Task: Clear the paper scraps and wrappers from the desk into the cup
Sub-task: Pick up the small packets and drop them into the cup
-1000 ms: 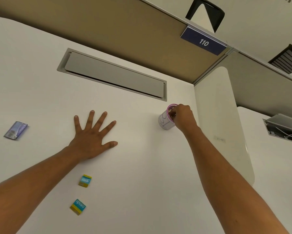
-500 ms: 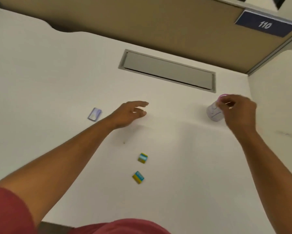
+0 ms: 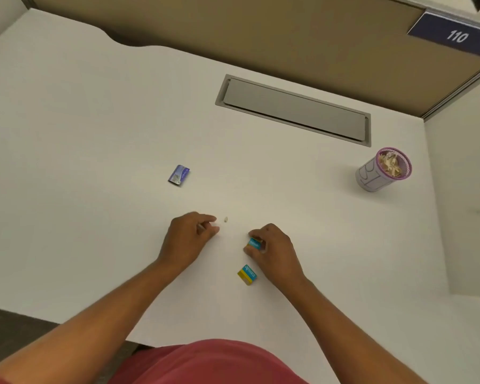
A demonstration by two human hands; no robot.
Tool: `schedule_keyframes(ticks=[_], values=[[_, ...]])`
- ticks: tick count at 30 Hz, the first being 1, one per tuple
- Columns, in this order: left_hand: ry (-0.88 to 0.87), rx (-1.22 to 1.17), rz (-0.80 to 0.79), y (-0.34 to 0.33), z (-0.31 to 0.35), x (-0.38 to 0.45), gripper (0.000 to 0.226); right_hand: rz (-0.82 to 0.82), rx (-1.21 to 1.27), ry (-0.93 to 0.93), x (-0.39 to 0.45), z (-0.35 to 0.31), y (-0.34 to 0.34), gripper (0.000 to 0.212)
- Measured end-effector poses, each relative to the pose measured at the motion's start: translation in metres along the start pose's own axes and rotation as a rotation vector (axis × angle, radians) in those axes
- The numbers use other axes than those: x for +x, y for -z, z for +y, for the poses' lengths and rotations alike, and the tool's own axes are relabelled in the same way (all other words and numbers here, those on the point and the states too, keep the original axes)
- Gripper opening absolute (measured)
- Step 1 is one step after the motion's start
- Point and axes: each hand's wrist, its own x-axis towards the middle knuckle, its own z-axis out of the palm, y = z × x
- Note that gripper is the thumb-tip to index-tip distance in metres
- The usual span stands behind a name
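Both hands have come back from the far side of the desk (image 3: 94,134) to its near middle. The right hand (image 3: 274,250), at the cup (image 3: 380,173) half a second ago, now sits low on the desk with fingers and thumb curled round a teal box (image 3: 254,243), pinching it. The left hand (image 3: 187,239), which was raised and open before, is now down with fingers curled; something small and pale sits at its fingertips, but whether it pinches it I cannot tell. A tiny scrap (image 3: 225,219) lies just beside those fingertips. A second box (image 3: 247,274), teal and yellow, lies just near the right hand, untouched, same spot as before. The blue wrapper (image 3: 179,175) stays well to the far left of the hands. The cup stands alone at far right, scraps visible inside, near the grey hatch (image 3: 294,109).
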Motion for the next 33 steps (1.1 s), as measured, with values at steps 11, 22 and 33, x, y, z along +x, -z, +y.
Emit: schedule_keyframes(ticks=[11, 22, 33], values=[[0.357, -0.788, -0.191, 0.001, 0.016, -0.008, 0.020, 0.073, 0.265, 0.217, 0.020, -0.051, -0.014, 0.047], [0.419, -0.835, 0.055, 0.009, -0.007, 0.009, 0.029, 0.030, -0.137, 0.266, 0.057, -0.042, -0.024, 0.017], [0.375, -0.786, 0.079, -0.016, 0.033, 0.007, 0.027, 0.100, -0.218, 0.225, 0.044, -0.010, -0.001, 0.023]])
